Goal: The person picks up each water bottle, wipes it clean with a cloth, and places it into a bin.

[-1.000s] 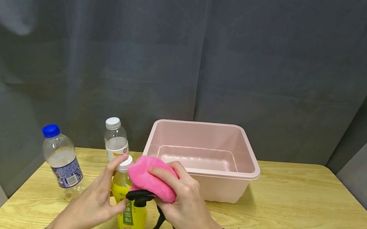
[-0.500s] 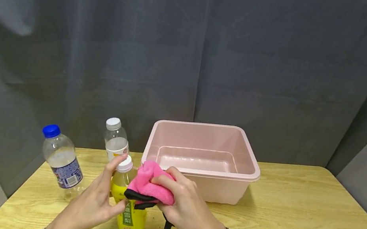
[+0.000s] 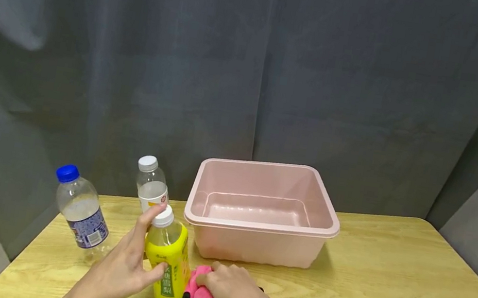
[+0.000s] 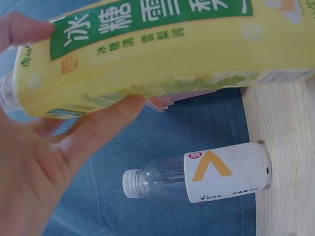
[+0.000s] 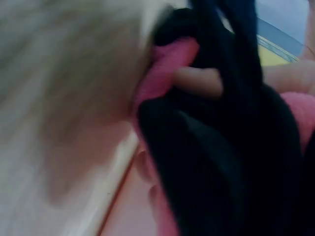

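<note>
My left hand [image 3: 117,268] grips an upright drink bottle [image 3: 176,259] with a yellow label and white cap, thumb in front and fingers on the far side. In the left wrist view the yellow bottle [image 4: 162,59] fills the top, held between thumb and fingers. Low beside its base, my right hand [image 3: 239,295] holds a bunched pink cloth [image 3: 199,291] with black edging, against or close to the bottle's lower right side. The right wrist view is blurred; the pink fabric [image 5: 165,73] and black trim hide much of the fingers.
A clear bottle with a blue cap [image 3: 82,218] stands at the left. Behind the yellow bottle is another clear one with a white cap [image 3: 152,185]. A pink plastic tub [image 3: 257,243] stands at the back, near a dark curtain [image 3: 252,67].
My right hand has moved down with the pink cloth, from the bottle's upper part to its base by the tabletop. The left hand keeps its grip on the bottle.
</note>
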The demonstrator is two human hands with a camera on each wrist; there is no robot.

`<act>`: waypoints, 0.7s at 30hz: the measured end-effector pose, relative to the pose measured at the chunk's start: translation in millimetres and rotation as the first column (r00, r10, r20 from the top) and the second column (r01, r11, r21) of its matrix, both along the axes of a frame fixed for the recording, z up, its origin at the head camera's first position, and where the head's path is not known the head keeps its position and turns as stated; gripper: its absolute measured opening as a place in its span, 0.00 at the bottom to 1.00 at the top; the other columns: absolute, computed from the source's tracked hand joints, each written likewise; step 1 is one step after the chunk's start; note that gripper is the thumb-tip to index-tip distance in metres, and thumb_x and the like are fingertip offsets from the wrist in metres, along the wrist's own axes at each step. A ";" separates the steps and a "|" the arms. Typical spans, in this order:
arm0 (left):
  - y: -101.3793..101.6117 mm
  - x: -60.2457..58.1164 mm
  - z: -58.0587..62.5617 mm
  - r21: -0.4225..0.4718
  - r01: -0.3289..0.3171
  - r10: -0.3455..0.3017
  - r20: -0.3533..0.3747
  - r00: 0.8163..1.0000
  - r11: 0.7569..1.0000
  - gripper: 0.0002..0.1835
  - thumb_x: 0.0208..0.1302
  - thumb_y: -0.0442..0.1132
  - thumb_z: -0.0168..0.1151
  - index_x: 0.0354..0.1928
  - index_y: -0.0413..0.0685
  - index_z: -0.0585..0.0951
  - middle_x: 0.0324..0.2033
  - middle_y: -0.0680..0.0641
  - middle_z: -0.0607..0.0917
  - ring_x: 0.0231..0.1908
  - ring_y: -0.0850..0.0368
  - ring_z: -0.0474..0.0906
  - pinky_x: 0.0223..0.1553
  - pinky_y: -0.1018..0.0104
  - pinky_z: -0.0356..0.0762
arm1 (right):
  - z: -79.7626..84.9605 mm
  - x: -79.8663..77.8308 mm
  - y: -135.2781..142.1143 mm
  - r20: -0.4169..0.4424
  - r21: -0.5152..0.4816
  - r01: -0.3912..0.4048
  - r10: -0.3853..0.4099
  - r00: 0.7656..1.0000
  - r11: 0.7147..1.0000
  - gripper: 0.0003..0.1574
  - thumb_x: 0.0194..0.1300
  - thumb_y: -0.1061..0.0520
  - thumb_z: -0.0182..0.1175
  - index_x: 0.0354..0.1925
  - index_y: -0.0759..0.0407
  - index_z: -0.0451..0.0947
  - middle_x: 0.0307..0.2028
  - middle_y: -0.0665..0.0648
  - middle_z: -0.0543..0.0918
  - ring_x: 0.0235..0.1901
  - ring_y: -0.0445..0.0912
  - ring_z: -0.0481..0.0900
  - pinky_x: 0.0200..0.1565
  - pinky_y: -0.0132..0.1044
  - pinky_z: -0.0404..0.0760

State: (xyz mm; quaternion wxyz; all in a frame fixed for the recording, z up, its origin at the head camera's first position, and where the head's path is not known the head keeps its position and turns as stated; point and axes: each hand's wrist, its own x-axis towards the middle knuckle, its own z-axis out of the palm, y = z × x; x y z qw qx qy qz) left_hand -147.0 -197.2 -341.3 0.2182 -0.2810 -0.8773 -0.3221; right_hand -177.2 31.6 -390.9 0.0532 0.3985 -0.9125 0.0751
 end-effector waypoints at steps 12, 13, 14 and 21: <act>-5.6 4.0 1.4 -0.002 0.006 -0.006 -0.008 1.000 1.000 0.57 0.45 0.24 0.71 0.76 0.53 0.52 0.58 0.32 0.75 0.44 0.47 0.79 0.33 0.64 0.83 | 19.5 4.0 2.1 0.022 -0.081 -0.007 0.009 1.000 0.997 0.26 0.47 0.64 0.76 0.41 0.38 0.83 0.28 0.43 0.72 0.26 0.39 0.70 0.27 0.31 0.69; -4.7 3.1 1.1 -0.004 0.009 -0.009 -0.015 1.000 1.000 0.56 0.45 0.24 0.71 0.76 0.52 0.52 0.57 0.32 0.76 0.44 0.48 0.79 0.33 0.63 0.83 | 24.1 4.5 4.7 0.025 -0.124 -0.013 0.017 1.000 0.992 0.27 0.48 0.64 0.76 0.41 0.37 0.83 0.29 0.43 0.72 0.26 0.39 0.69 0.27 0.31 0.68; -3.8 2.6 0.8 -0.010 0.005 -0.005 -0.020 1.000 1.000 0.56 0.45 0.24 0.71 0.76 0.52 0.52 0.57 0.33 0.76 0.43 0.48 0.79 0.33 0.63 0.83 | 28.7 5.3 7.0 0.022 -0.170 -0.027 0.031 0.999 0.985 0.27 0.48 0.65 0.76 0.41 0.37 0.83 0.29 0.42 0.72 0.26 0.38 0.69 0.26 0.29 0.68; 1.5 1.6 -0.5 -0.022 -0.026 0.026 -0.018 0.999 0.999 0.57 0.45 0.26 0.73 0.75 0.51 0.51 0.54 0.34 0.77 0.42 0.49 0.78 0.33 0.62 0.82 | 49.3 8.3 16.4 -0.235 -0.457 -0.161 0.056 0.970 0.875 0.27 0.44 0.68 0.74 0.43 0.48 0.84 0.33 0.48 0.75 0.25 0.39 0.73 0.27 0.27 0.74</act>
